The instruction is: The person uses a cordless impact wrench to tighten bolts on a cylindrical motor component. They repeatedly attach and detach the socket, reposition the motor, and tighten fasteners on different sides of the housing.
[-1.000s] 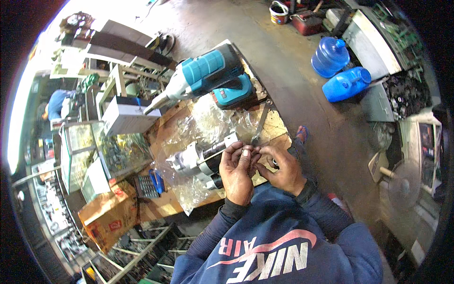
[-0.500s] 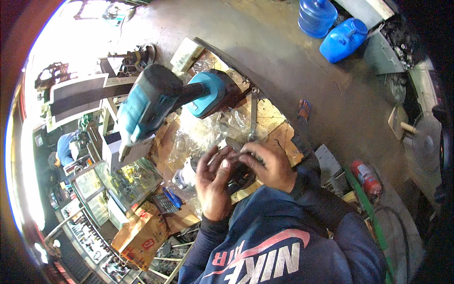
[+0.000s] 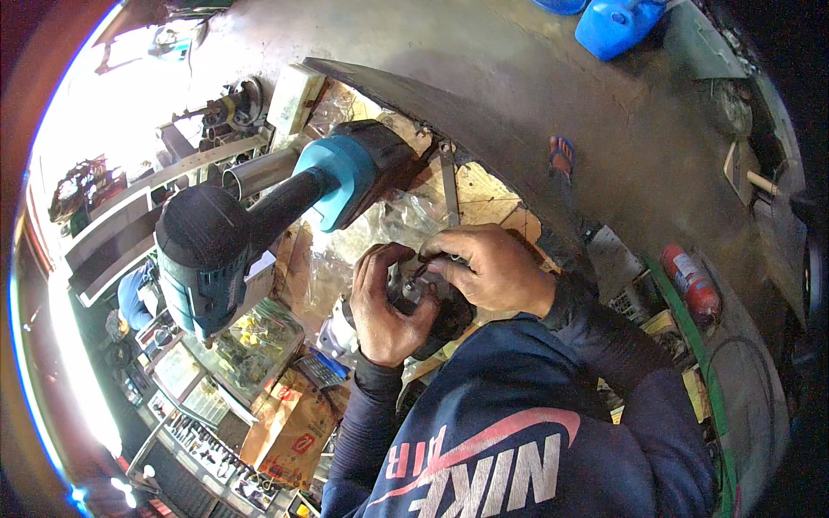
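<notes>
My left hand [image 3: 386,315] curls its thumb and fingers round a small silver metal part [image 3: 411,287]. The thumb and fingertips of my right hand [image 3: 499,274] close together just above that part, at a thin dark piece [image 3: 420,270] too small to name. Under both hands lies a dark rounded body [image 3: 447,326], mostly hidden by them. A teal and black cordless power tool [image 3: 203,259] rises at the left, its battery end [image 3: 345,177] toward the bench. Crumpled clear plastic [image 3: 380,229] is spread beyond my hands.
A wrench [image 3: 450,186] lies on the bench's far side. A brown paper bag [image 3: 289,427] and a calculator [image 3: 321,369] are at the lower left. On the floor stand a blue jug [image 3: 617,26] and a red extinguisher [image 3: 692,285]. Another person [image 3: 134,298] bends down at far left.
The view has shifted, so the power tool appears farther left and lower. My fingers have parted a little, and the silver part between them now shows.
</notes>
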The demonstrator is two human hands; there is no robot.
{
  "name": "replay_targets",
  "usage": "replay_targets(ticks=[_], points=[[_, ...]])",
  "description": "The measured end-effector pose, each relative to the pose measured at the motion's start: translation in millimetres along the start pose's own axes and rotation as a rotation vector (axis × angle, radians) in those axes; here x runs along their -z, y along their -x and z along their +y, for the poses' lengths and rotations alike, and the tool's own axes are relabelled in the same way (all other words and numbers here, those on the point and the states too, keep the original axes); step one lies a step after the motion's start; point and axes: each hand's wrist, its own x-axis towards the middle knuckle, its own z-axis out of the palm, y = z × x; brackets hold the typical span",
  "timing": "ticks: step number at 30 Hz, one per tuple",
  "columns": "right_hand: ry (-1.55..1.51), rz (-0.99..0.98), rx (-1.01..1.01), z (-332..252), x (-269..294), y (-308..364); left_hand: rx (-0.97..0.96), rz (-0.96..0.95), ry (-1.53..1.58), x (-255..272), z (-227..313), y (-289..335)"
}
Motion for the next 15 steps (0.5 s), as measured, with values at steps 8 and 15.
replay_targets(ticks=[8, 15], points=[[0.083, -0.033, -0.034, -6.7, 0.4, -5.7, -0.001, 0.066, 0.009, -4.8, -1.8, -0.4], [0.134, -0.057, -0.029, -6.8, 0.9, -7.5, -0.041, 0.104, -0.02, -7.9, -5.5, -0.8]])
